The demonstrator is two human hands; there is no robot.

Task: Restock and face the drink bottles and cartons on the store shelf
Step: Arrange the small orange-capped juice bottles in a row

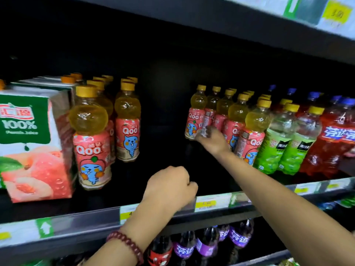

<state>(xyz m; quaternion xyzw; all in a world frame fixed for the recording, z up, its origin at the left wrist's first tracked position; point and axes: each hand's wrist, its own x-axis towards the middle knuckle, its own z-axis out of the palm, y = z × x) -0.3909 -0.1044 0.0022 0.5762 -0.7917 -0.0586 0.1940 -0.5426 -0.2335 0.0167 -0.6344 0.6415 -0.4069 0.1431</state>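
Dark store shelf (192, 214), price tags along near edge. Peach juice carton (32, 146) at far left, Qoo bottles (92, 139) just beside it. Right hand (210, 139) reaching far, gripping base of a Qoo bottle (206, 110) in right-side row. Left hand (170, 186) clenched, holding nothing, resting on near edge. Green bottles (272, 144) and red bottles (330, 143) further right.

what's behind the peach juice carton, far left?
Behind the peach carton sits a second carton, only its top showing. Past that, two orange caps poke up; their bottles are covered. The rest of the row is hidden or too dark to tell.
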